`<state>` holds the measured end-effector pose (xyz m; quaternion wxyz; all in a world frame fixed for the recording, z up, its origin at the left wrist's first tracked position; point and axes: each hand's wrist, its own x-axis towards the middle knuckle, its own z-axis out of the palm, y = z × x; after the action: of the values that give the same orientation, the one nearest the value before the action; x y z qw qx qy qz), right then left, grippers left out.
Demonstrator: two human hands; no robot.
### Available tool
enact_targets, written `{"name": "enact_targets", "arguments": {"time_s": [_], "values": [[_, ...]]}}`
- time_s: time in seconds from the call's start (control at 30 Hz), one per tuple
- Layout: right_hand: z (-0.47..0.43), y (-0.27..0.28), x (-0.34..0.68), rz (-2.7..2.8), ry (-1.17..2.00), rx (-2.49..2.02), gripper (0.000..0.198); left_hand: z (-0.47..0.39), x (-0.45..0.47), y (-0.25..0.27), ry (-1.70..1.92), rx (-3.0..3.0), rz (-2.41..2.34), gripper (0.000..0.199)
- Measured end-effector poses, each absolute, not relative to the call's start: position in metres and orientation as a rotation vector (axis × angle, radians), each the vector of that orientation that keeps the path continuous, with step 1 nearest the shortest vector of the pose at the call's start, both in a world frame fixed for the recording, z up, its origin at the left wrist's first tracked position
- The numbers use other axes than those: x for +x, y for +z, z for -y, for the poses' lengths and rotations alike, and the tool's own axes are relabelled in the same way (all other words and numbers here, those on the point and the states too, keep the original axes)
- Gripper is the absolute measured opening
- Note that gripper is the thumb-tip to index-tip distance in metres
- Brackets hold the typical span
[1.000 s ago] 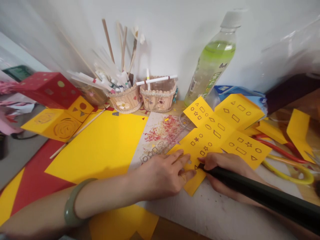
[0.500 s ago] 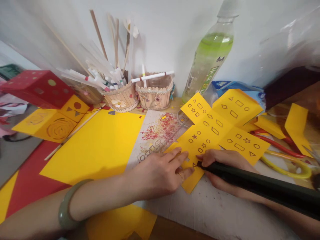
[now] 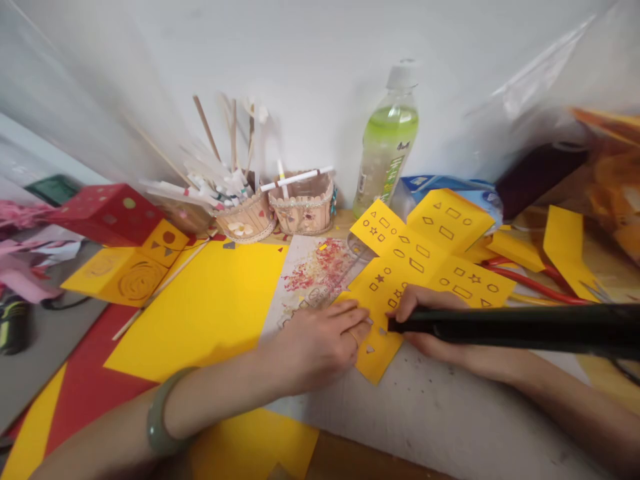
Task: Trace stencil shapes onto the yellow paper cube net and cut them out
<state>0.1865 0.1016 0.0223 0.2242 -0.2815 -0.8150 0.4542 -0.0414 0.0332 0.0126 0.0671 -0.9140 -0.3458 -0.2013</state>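
Observation:
A yellow cross-shaped paper (image 3: 430, 263), printed with dark outlines of stars, circles and other shapes, lies on a grey board (image 3: 350, 417). Its lowest flap has a few small grey openings. My left hand (image 3: 320, 343) is spread over the flap's left edge, fingers lying flat and holding nothing. In my right hand (image 3: 425, 323) is a thick black pen-shaped tool (image 3: 520, 329), its tip close to the flap's right edge. Whether the tip touches the paper I cannot tell.
Behind stand two wooden-stick baskets (image 3: 303, 210) with markers and a bottle (image 3: 387, 147) of green drink. To the left are a large yellow sheet (image 3: 210, 300) and a red spotted box (image 3: 107, 213). Red-handled scissors (image 3: 535, 283) lie at right.
The view has shifted, so the bottle and baskets appear lower. My right hand has moved the tool's tip away from the small triangle, and the tool lies more level. My left hand stays on the paper.

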Motion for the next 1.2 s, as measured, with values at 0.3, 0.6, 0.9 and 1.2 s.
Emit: {"name": "enact_targets", "arguments": {"time_s": [0.3,0.6,0.9,1.2], "values": [[-0.109,0.028,0.184,1.947,1.457,-0.762,0.008,-0.045,-0.019,0.038,-0.544,-2.884,1.620,0.016],[-0.105,0.032,0.178,1.907,1.448,-0.768,0.004,-0.045,-0.001,0.036,-0.394,-2.870,1.663,0.010],[-0.106,0.027,0.179,1.940,1.429,-0.740,0.004,-0.047,0.001,0.042,-0.361,-2.805,1.805,0.012],[-0.107,0.023,0.179,1.982,1.394,-0.718,0.004,-0.050,0.002,0.035,-0.424,-2.826,1.816,0.016]]}}
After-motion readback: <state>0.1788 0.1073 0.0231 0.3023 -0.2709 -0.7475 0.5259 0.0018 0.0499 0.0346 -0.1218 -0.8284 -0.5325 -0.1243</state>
